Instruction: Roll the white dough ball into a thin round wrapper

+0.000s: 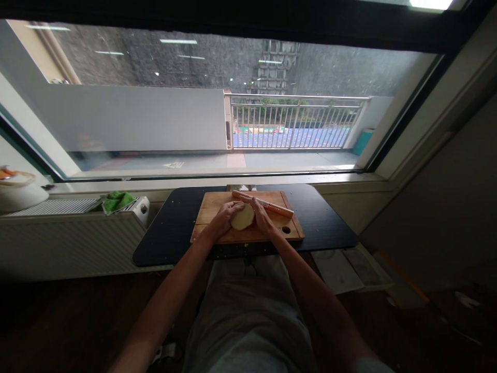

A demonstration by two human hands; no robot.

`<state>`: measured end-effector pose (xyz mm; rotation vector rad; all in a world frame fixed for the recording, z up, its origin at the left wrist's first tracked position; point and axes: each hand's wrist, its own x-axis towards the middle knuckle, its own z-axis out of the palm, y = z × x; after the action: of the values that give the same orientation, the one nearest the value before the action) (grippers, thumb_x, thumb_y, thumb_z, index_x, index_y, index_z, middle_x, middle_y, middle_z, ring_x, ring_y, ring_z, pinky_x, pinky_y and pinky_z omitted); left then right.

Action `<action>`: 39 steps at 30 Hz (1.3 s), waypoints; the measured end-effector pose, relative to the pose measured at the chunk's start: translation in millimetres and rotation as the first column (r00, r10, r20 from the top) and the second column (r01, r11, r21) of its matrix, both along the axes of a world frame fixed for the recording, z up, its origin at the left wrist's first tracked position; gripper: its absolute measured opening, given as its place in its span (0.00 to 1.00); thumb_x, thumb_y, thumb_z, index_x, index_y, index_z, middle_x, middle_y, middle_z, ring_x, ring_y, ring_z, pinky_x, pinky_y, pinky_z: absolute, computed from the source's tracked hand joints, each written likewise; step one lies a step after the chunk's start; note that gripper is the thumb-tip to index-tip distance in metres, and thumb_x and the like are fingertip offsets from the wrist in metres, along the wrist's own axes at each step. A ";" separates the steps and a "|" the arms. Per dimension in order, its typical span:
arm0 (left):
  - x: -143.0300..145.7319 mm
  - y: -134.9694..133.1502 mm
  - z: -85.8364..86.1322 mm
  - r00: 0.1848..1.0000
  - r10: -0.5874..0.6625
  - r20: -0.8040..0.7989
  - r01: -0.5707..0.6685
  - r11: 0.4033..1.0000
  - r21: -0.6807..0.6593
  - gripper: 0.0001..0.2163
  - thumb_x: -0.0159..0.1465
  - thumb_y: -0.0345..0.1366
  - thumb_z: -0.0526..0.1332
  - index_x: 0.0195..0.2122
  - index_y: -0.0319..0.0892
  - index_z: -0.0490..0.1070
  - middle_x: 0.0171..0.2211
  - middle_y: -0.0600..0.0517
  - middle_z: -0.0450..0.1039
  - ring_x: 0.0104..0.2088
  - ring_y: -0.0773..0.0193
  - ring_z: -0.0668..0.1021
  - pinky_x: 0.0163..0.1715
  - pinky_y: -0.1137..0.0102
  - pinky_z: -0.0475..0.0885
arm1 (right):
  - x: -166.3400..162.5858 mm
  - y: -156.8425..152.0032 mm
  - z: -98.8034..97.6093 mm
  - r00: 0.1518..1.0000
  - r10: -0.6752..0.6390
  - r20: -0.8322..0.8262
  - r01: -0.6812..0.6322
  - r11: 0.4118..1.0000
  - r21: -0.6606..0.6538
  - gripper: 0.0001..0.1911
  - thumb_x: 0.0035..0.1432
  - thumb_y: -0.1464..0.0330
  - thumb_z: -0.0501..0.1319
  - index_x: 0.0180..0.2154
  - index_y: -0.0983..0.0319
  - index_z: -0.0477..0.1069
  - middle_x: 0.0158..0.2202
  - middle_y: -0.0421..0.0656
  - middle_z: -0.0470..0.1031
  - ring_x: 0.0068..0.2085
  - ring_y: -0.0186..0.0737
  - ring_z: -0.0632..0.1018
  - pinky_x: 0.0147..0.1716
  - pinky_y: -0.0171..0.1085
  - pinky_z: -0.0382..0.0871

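A pale, round, flat piece of dough (243, 217) is over the middle of the wooden cutting board (209, 203). My left hand (224, 217) grips its left edge, thumb lying near the upper rim. Along the right edge, my right hand (263, 218) rests against the dough with its fingers stretched out; the underside of that hand is hidden. A wooden rolling pin (279, 208) with reddish and white markings lies slantwise on the board, just beyond and to the right of my right hand.
The board sits on a small black table (322, 223) with rounded corners, below a wide window. A radiator (77, 238) at left carries a green cloth (116, 201) and a white container (21, 191). A pale flat box (337, 272) lies below the table's right side.
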<state>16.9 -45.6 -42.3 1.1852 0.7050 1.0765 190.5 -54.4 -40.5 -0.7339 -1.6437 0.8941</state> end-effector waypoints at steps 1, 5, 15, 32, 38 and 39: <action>-0.3 2.1 -2.2 1.000 -0.014 0.009 0.014 1.000 -0.016 0.24 0.56 0.51 0.81 0.44 0.38 0.82 0.44 0.41 0.86 0.39 0.54 0.85 0.38 0.66 0.79 | 0.1 0.7 -0.4 1.000 -0.002 -0.001 0.002 1.000 -0.003 0.41 0.76 0.36 0.45 0.66 0.54 0.79 0.66 0.43 0.80 0.70 0.49 0.75 0.76 0.54 0.64; -1.2 6.1 -8.1 0.997 -0.067 0.039 0.069 0.997 -0.045 0.26 0.53 0.49 0.83 0.45 0.36 0.83 0.43 0.40 0.86 0.38 0.55 0.86 0.39 0.65 0.79 | 1.7 4.1 -5.1 0.999 -0.051 -0.007 0.051 0.997 -0.050 0.39 0.74 0.34 0.48 0.64 0.49 0.81 0.62 0.42 0.83 0.66 0.52 0.79 0.71 0.54 0.72; -2.2 2.1 -6.0 0.999 -0.047 0.020 0.047 0.999 0.000 0.27 0.54 0.52 0.83 0.47 0.35 0.86 0.44 0.39 0.87 0.38 0.54 0.86 0.37 0.65 0.79 | 4.0 2.2 -7.9 0.996 -0.083 0.041 0.087 0.991 -0.104 0.44 0.71 0.30 0.46 0.58 0.52 0.85 0.63 0.43 0.82 0.68 0.54 0.77 0.74 0.56 0.65; -4.0 5.8 -7.2 0.996 -0.052 0.078 0.056 0.997 -0.049 0.25 0.53 0.50 0.83 0.42 0.35 0.85 0.39 0.41 0.87 0.35 0.55 0.86 0.37 0.64 0.80 | 2.1 -0.1 -4.9 0.991 -0.101 0.092 0.107 0.992 -0.062 0.46 0.68 0.28 0.50 0.61 0.53 0.83 0.60 0.47 0.84 0.67 0.59 0.79 0.70 0.58 0.72; -3.2 5.6 -5.2 0.992 -0.058 0.109 0.066 0.996 -0.066 0.26 0.50 0.49 0.85 0.43 0.35 0.85 0.41 0.41 0.87 0.36 0.55 0.86 0.39 0.64 0.80 | 1.2 -2.9 0.6 0.993 -0.073 0.095 0.081 0.993 -0.082 0.51 0.65 0.25 0.46 0.61 0.53 0.83 0.64 0.46 0.81 0.68 0.59 0.78 0.72 0.57 0.69; -3.0 5.7 -5.0 0.992 -0.068 0.104 0.074 0.995 -0.061 0.26 0.51 0.49 0.85 0.43 0.36 0.85 0.41 0.41 0.87 0.36 0.55 0.86 0.38 0.65 0.80 | 1.0 -3.9 1.9 0.995 -0.060 0.082 0.068 0.992 -0.104 0.52 0.65 0.24 0.43 0.61 0.53 0.83 0.65 0.46 0.81 0.68 0.59 0.78 0.72 0.57 0.69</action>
<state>13.9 -39.9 -47.3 1.0839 0.6096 1.0395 191.5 -58.2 -38.6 -0.9007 -1.6412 0.9228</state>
